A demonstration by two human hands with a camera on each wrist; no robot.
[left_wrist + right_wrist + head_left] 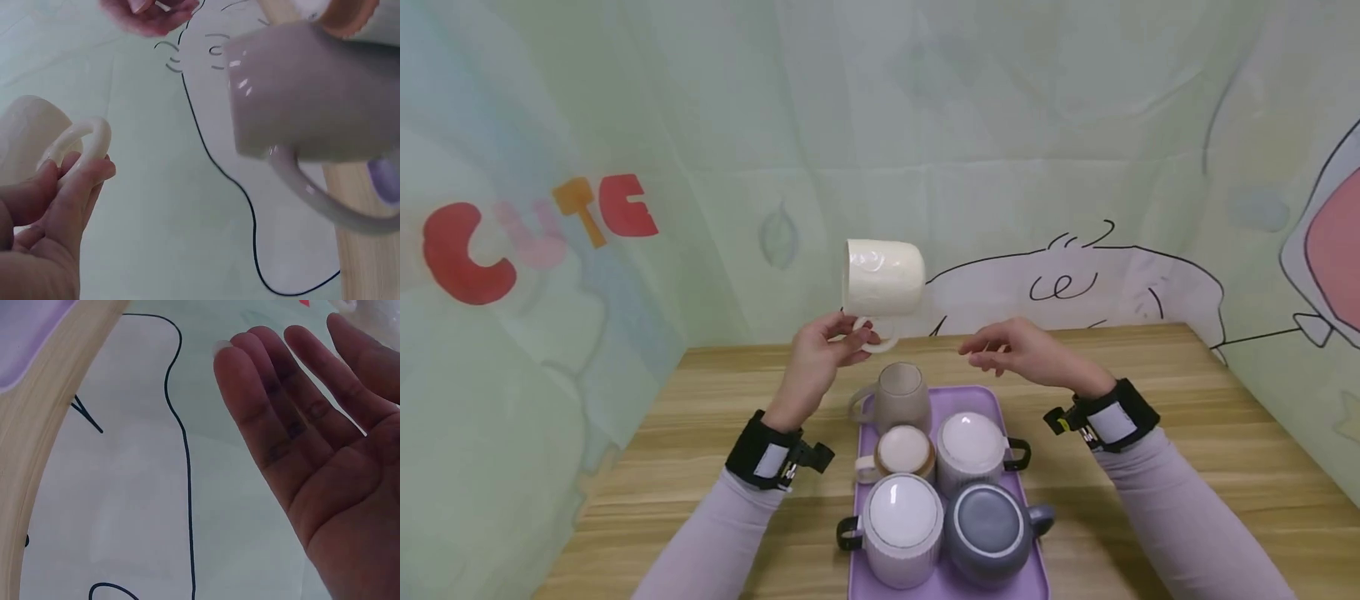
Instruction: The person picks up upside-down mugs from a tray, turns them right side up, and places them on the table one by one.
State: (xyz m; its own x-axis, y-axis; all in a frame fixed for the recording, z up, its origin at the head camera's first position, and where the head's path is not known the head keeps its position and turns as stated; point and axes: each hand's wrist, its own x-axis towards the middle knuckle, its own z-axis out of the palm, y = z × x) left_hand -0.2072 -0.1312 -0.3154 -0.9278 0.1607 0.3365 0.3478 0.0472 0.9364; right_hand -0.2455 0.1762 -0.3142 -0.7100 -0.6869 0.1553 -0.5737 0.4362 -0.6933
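Note:
My left hand [822,360] pinches the handle of a cream mug [884,277], holding it up on its side above the far end of a purple tray [967,402]. The mug's mouth faces left, and its handle points down. In the left wrist view, thumb and fingers close on the handle of the cream mug [31,134]. To the right of the mug, my right hand [1026,354] hovers with loosely bent fingers and holds nothing. The right wrist view shows its bare palm [344,487]. Nearest below is a taupe mug [902,398] on the tray.
Also on the tray stand a small brown-and-white mug [904,452], two pale mugs with black handles, one at right [970,450] and one at front left [902,529], and a dark grey-blue mug [988,533]. The wooden table [715,433] meets a printed cloth wall [1000,108] behind.

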